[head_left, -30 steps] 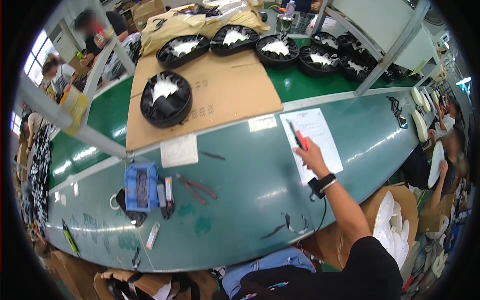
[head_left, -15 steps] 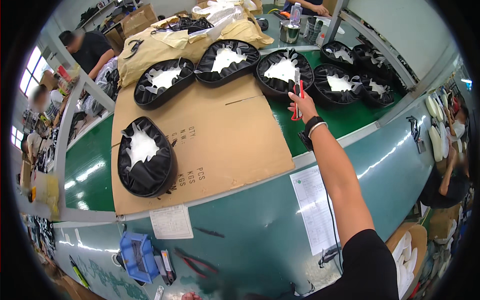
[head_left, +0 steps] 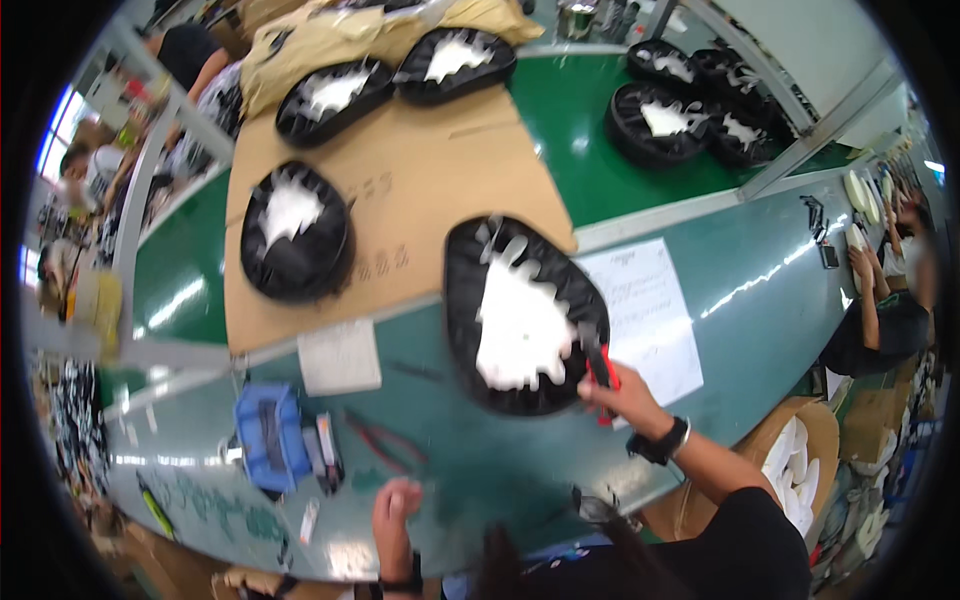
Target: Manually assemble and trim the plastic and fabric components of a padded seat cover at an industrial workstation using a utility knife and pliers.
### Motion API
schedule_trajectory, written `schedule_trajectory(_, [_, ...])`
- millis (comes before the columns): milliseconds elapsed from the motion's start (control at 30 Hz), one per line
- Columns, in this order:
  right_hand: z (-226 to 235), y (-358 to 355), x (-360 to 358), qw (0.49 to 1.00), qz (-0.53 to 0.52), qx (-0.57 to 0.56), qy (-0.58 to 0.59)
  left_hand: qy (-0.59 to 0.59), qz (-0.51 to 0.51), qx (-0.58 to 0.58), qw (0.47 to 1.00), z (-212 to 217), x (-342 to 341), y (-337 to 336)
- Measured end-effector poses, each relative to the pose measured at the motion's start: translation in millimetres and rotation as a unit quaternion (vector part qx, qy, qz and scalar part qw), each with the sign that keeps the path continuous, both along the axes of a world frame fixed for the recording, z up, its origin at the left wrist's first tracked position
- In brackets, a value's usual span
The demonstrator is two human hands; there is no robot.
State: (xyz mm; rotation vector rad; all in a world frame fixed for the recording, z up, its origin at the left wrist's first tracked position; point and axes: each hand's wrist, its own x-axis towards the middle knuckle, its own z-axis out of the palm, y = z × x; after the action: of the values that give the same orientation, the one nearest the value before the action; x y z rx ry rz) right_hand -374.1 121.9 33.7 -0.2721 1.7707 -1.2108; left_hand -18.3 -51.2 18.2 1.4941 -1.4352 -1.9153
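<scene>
The long green surface (head_left: 480, 470) runs across the whole room, and a wide sheet of brown cardboard (head_left: 400, 200) lies over its far half with three black oval covers (head_left: 295, 230) stuffed with white filling resting on it. The nearest black cover (head_left: 520, 320) sits half off the cardboard's corner, toward the person, its white filling facing up and its near rim under the right hand (head_left: 625, 395). That hand is closed around a red-handled tool (head_left: 603, 368), the tip laid on the cover's edge; to my eye the work would go best with the tool kept flat along the rim and the cover steadied so it does not slide on the slick top. The left hand (head_left: 395, 515) lies low on the surface, well apart from the cover, fingers loosely together and holding nothing that I can make out. A white paper sheet (head_left: 650, 320) lies partly under the cover on the right, which could catch or shift. Further left are a smaller white card (head_left: 340, 355), a blue tray (head_left: 265, 435) and red-handled pliers (head_left: 385, 445), none of them in the way. More black covers (head_left: 690, 115) lie beyond on the far right, and other people work at the edges.
</scene>
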Motion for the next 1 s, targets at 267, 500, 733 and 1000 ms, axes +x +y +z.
schedule_trajectory(267, [-10,77,139,0.91,0.317,-0.152,0.22,0.149,0.135,0.113,0.973,-26,34,40])
schedule_trajectory(500, [1,40,160,0.928,0.253,0.071,0.264,-0.162,0.016,-0.121,0.979,-21,105,94])
schedule_trajectory(733, [5,33,175,0.908,0.293,0.061,0.291,-0.215,-0.186,-0.467,0.837,13,-1,93])
schedule_trajectory(1000, [49,13,177,0.702,0.514,0.016,0.492,-0.057,-0.171,-0.351,0.919,-6,4,74])
